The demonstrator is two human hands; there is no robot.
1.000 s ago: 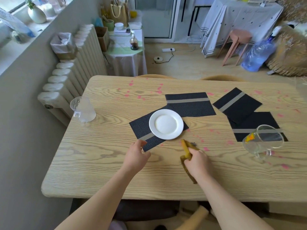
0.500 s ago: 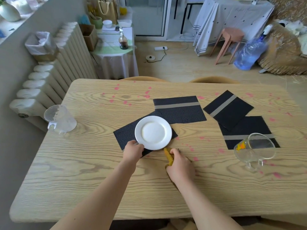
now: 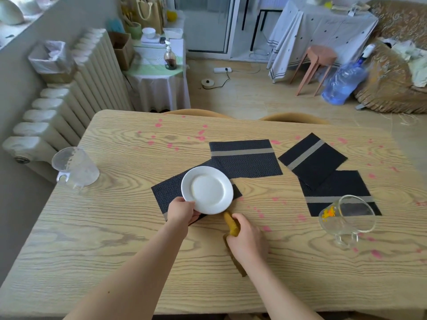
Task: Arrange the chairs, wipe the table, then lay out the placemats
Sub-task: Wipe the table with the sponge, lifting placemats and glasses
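Observation:
A wooden table [image 3: 115, 227] speckled with pink stains carries several dark placemats with grey stripes lying askew. On the nearest placemat [image 3: 166, 195] rests a white plate [image 3: 208, 190]. My left hand [image 3: 181, 212] grips the plate's near rim, and the plate looks slightly tilted. My right hand [image 3: 245, 239] is closed around a yellow cloth [image 3: 231, 224] that touches the table just right of the plate. Other placemats lie at the centre [image 3: 247, 160], right [image 3: 312, 160] and near right [image 3: 335, 192]. Two tan chair backs [image 3: 198, 112] show at the far edge.
A clear measuring jug [image 3: 74, 167] stands at the table's left edge. A glass cup [image 3: 346, 218] with orange bits lies tipped on the right placemat. A radiator [image 3: 69, 105] runs along the left wall; a pink stool [image 3: 316, 63] and water bottle [image 3: 344, 84] stand beyond.
My left hand moved from the placemat's corner to the plate's rim and took hold of it. My right hand with the cloth slid left toward the plate.

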